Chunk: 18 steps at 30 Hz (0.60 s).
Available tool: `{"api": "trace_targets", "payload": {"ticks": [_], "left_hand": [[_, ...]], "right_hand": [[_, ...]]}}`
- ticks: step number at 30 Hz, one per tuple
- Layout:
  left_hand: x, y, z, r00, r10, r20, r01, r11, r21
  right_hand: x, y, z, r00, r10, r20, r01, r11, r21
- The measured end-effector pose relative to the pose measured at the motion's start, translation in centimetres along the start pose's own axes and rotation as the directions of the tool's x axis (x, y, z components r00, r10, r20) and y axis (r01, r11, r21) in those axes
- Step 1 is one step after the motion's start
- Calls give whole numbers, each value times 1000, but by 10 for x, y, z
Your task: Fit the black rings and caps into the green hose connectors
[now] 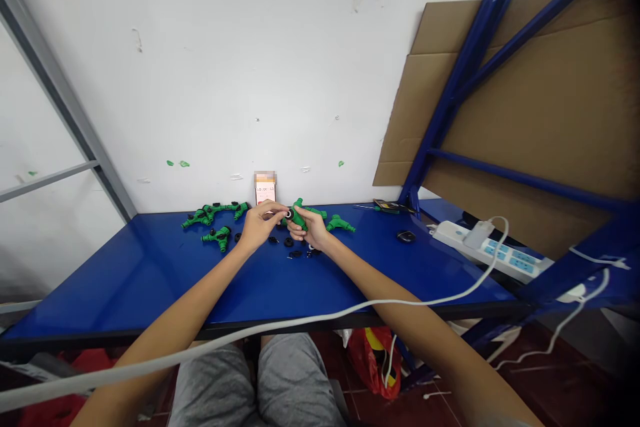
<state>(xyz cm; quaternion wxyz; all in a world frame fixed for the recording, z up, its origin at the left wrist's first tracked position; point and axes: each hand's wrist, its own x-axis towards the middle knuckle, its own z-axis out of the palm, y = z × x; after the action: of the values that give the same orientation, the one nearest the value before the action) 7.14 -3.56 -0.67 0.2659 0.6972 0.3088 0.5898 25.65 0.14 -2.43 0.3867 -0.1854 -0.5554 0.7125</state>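
My right hand (314, 229) is closed around a green plastic fitting (299, 215) held just above the blue table (150, 273). My left hand (261, 221) pinches a small black ring (289, 214) against the end of that fitting. Several loose black rings (290, 242) lie on the table under and just in front of my hands. More green fittings (216, 236) lie to the left of my left hand, and another green fitting (341, 223) lies to the right of my right hand.
A small orange-and-white box (265, 191) stands against the white wall. A white power strip (493, 253) with a cable (350, 310) lies at the right. A black mouse-like object (405, 236) and a tool (387, 206) lie nearby. Blue shelf frame (450, 100) and cardboard (540, 100) stand right.
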Motion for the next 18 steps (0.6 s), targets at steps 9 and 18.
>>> {"api": "trace_targets", "payload": {"ticks": [9,18], "left_hand": [[3,-3,1,991,-136,17,137,986,-90],[2,3,-2,966,-207,156,233,956,-176]], "right_hand": [[0,0,0,1000,-15,27,14,1000,24],[-2,-2,3,997,-10,80,10,1000,8]]}}
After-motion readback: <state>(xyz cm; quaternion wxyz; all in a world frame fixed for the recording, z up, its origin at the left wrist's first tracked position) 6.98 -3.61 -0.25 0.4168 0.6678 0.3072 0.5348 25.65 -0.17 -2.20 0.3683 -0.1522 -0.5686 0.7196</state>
